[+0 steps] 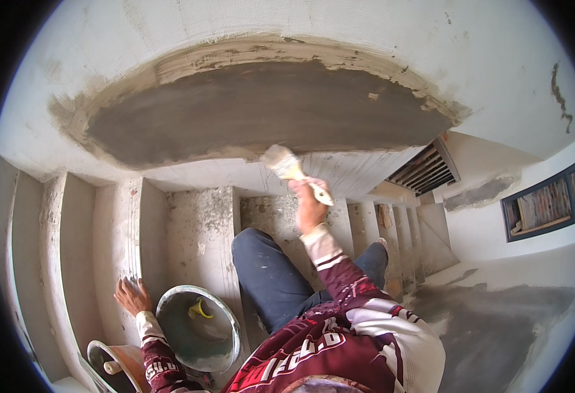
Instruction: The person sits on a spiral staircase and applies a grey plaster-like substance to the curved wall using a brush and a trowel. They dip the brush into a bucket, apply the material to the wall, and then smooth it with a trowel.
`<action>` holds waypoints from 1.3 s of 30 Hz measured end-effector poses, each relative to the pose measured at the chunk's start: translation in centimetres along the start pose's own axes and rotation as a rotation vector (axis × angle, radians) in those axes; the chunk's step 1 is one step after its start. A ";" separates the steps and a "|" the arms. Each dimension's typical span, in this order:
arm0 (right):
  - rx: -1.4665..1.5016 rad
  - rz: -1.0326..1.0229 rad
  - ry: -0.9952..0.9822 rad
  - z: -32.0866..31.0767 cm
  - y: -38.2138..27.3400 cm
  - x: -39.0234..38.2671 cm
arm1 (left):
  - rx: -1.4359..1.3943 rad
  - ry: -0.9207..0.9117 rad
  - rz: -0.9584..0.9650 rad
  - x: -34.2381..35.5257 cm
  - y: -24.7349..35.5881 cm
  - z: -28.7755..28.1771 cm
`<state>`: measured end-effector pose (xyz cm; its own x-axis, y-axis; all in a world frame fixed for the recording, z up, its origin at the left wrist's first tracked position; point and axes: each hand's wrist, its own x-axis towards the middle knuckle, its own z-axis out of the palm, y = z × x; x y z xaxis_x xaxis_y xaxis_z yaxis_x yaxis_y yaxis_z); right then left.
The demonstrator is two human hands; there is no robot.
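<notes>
My right hand (309, 208) grips a paintbrush (287, 165) by its pale handle, its bristles at the lower edge of a long dark grey patch (261, 111) on the white wall, bordered by rough beige smears. My left hand (132, 295) lies with fingers apart on a dusty concrete step (118, 239), holding nothing. Beside it stands a dark greenish bucket (196, 337) with murky grey contents and a small yellow object (201, 310) inside, too unclear to name. An orange bucket (129, 361) with a pale cylindrical piece (112, 366) sits at the lower left.
I sit on the staircase, which continues right past my bent legs (264, 275). A barred opening (421, 169) and a dark-framed window (542, 203) are at the right. A grey-stained lower surface (484, 318) lies at the lower right.
</notes>
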<state>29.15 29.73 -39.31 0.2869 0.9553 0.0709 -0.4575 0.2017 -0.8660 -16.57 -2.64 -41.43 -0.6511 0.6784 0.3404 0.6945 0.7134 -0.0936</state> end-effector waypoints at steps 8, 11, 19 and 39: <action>0.091 -0.380 0.433 -17.0 -10.4 13.0 | -0.054 0.028 0.020 -0.2 0.4 0.1; 0.168 -0.390 0.677 -15.7 -12.3 13.1 | -0.025 0.049 0.033 -0.4 0.1 0.2; 0.118 -0.078 0.337 0.3 0.0 1.5 | 0.004 0.017 0.013 -0.2 -0.2 0.2; -0.168 -0.474 0.667 -15.6 -9.5 12.5 | -0.048 0.088 0.061 -0.4 -0.1 1.0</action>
<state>50.22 36.43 -37.97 0.8797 0.4384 0.1841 -0.0464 0.4645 -0.8843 -16.67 -2.86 -42.47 -0.5790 0.7011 0.4162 0.7476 0.6602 -0.0722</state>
